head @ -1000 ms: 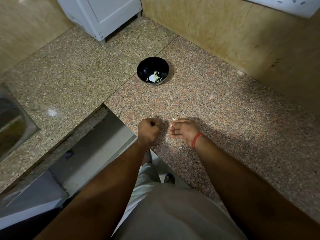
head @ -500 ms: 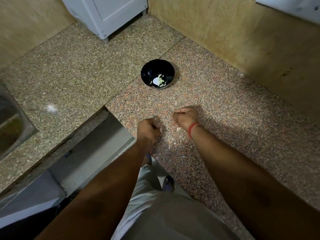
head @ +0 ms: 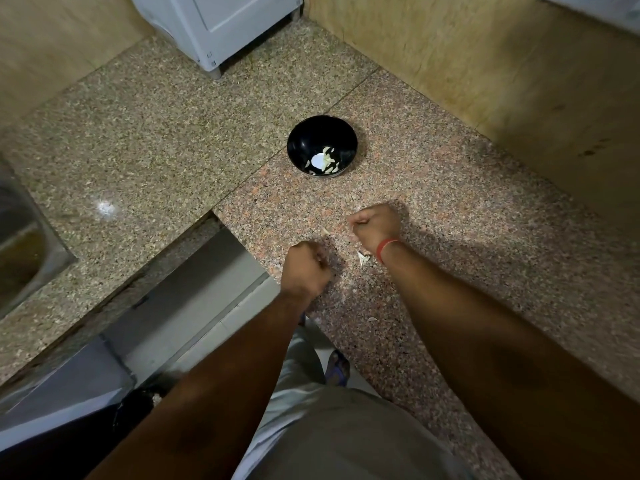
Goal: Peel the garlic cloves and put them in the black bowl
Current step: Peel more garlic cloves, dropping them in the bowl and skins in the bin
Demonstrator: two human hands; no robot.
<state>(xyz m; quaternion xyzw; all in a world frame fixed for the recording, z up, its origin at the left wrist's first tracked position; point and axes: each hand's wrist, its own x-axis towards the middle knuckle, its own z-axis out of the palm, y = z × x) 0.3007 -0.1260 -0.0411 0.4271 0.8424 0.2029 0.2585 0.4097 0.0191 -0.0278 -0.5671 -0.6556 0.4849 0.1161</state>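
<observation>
The black bowl (head: 300, 144) stands on the granite counter (head: 467, 216) and holds several pale peeled garlic cloves (head: 323, 161). My right hand (head: 375, 226), with a red thread at the wrist, hovers a short way in front of the bowl; its fingers are curled round a garlic clove, with only a pale bit showing at the fingertips. My left hand (head: 304, 268) is a closed fist near the counter's inner corner, and nothing shows inside it. Scraps of garlic skin (head: 363, 258) lie between and behind the hands.
The counter is L-shaped, with an open gap (head: 180, 306) down to the floor left of my left arm. A steel sink (head: 20, 244) sits at the far left. A white appliance (head: 221, 26) stands at the back, and tiled walls close off the back and right.
My right hand closed its fingers and moved forward from beside the left hand towards the bowl. The left fist stayed in place.
</observation>
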